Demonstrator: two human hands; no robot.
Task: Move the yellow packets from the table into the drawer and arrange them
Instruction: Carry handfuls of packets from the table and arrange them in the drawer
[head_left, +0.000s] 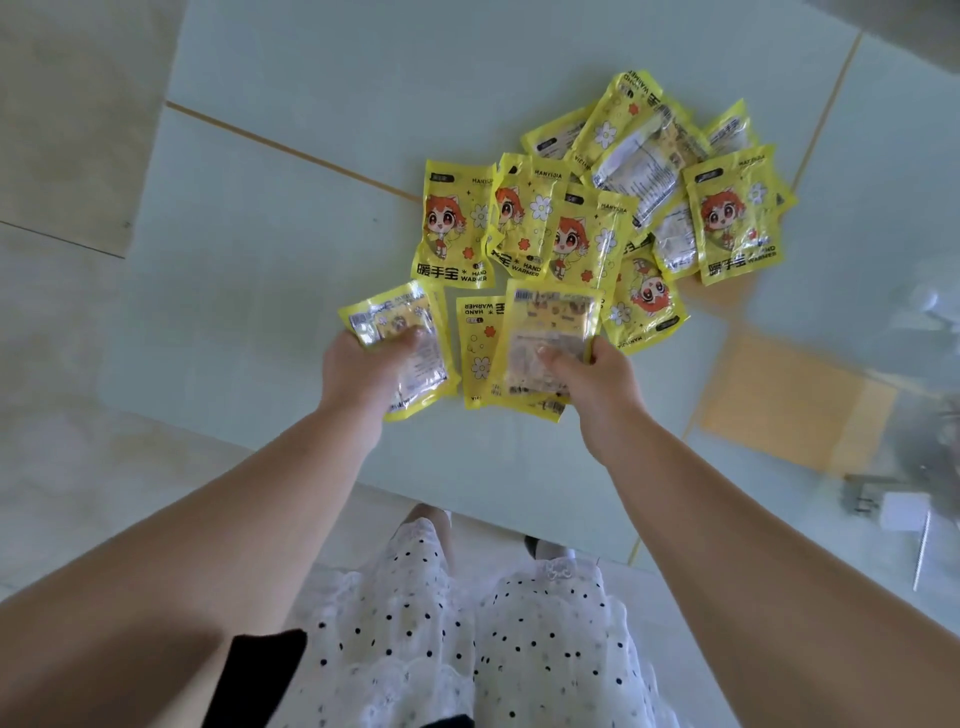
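Here, a person's left hand (358, 364) is gripping one yellow packet (402, 348), thumb on top, while the right hand (597, 374) is pinching another packet (545, 338), both just above the glass worktop (311, 234). Beyond the fingers, the remaining packets (623, 208) are lying in a loose, overlapping heap on the worktop.

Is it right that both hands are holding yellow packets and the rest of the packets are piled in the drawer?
Not quite. The left hand and right hand do each hold yellow packets, but the rest of the packets are piled on the glass table, not in a drawer. The head view shows this; no drawer is in sight.
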